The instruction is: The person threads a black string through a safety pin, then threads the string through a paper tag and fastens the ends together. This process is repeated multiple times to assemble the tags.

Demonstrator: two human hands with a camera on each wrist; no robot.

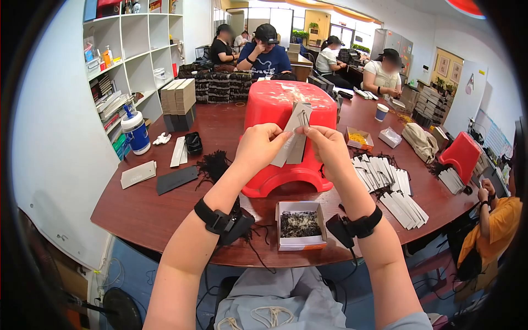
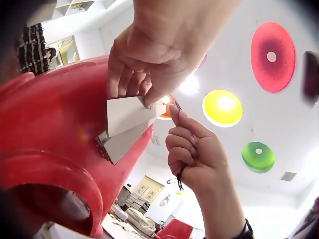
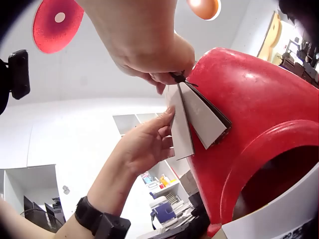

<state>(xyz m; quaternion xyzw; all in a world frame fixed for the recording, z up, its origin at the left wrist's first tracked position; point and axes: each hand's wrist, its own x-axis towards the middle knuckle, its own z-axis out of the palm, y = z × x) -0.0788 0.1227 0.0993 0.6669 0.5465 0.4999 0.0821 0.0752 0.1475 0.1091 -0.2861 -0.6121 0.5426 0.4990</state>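
My left hand [image 1: 261,144] grips a few light grey hang tags [image 1: 285,149], thumb on their face, in front of a red plastic stool [image 1: 264,113]. At the tags' upper end, my right hand [image 1: 328,147] pinches a small dark pin [image 2: 178,106] between thumb and forefinger. In the left wrist view a black cord loop [image 2: 180,184] hangs below that hand's curled fingers. The tags fan apart in the right wrist view, with a black cord bunch [image 3: 177,77] by their top. Below my hands an open box [image 1: 302,247] contains many small black pieces.
Corded tags [image 1: 404,210] lie fanned on the right, near a box of yellow bits [image 1: 360,146]. On the left are plain tags [image 1: 138,174], a dark card [image 1: 177,180], black cords [image 1: 213,164] and a blue jug [image 1: 136,132]. Several people sit around the table.
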